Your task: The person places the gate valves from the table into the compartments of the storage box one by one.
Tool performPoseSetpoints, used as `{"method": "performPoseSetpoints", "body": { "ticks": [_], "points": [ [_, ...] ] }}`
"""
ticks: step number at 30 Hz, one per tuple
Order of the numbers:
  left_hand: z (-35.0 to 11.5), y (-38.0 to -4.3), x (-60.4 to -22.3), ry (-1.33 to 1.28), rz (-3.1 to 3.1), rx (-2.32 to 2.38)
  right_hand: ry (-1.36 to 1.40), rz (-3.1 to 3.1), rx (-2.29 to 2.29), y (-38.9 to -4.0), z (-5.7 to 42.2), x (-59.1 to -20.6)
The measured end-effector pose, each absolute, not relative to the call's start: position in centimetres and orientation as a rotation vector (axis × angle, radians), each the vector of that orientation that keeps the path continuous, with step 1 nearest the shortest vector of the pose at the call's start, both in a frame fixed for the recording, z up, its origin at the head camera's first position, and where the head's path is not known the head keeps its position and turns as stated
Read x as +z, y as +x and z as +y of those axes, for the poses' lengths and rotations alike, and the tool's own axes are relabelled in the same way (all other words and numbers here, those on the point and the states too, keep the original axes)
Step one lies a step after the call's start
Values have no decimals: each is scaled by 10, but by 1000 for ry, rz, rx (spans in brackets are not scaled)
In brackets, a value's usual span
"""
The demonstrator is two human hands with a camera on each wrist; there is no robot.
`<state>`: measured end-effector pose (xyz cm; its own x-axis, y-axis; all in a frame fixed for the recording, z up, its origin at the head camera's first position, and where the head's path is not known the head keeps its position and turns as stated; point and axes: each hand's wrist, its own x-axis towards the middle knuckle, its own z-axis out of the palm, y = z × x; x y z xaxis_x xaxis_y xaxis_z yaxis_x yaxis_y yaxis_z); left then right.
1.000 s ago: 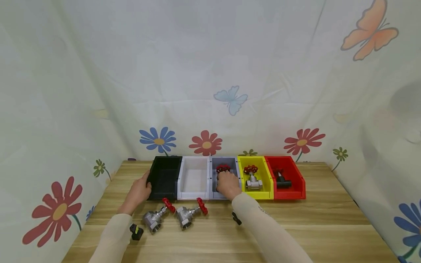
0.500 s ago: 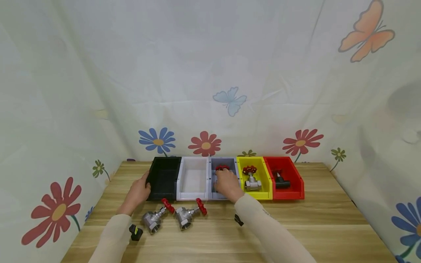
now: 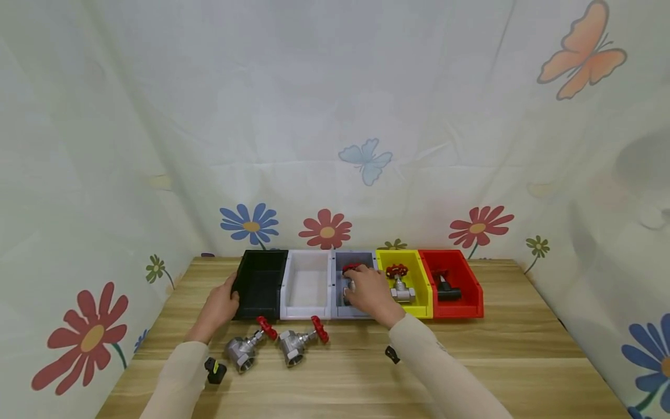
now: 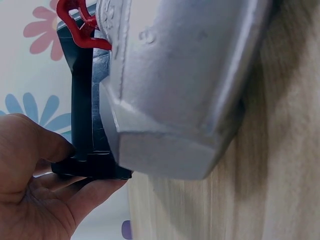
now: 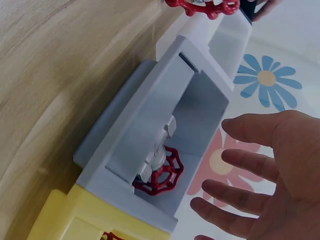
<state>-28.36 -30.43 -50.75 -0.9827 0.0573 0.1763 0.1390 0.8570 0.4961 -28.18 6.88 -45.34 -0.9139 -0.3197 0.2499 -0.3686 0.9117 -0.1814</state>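
Observation:
My left hand (image 3: pixel 220 305) grips the side wall of the black bin (image 3: pixel 260 285); the left wrist view has the thumb on one side of its rim and fingers on the other. Over the grey bin (image 5: pixel 195 107) is my right hand (image 5: pixel 270 170), fingers spread and holding nothing. A metal valve with a red handwheel (image 5: pixel 162 175) lies inside that grey bin, partly covered by the hand in the head view. Two larger angled valves with red handles, one on the left (image 3: pixel 243 351) and one on the right (image 3: pixel 294 344), lie on the table before the black and white bins.
Between the black and grey bins is a white bin (image 3: pixel 309 285). To the right, a yellow bin (image 3: pixel 423 308) holds a metal valve (image 3: pixel 402 291), and a red bin (image 3: pixel 473 291) holds a black fitting (image 3: pixel 448 291). A patterned curtain (image 3: pixel 293 116) hangs behind the row.
My right hand has loosened from the valve in the grey bin and drawn slightly right, fingers opening, so more of the valve shows. My left hand stays on the black bin.

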Motion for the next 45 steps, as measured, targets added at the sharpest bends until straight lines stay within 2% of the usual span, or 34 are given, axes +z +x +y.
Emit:
{"method": "performPoseSetpoints", "body": {
  "ticks": [17,45],
  "points": [
    [-303,-281,-503,-145,-2889,-792,406,-2890,389,-281,94,-443],
    [-302,-280,-500,-127,-2909,-786,298,-2858,479,-274,163,-431]
  ]
}}
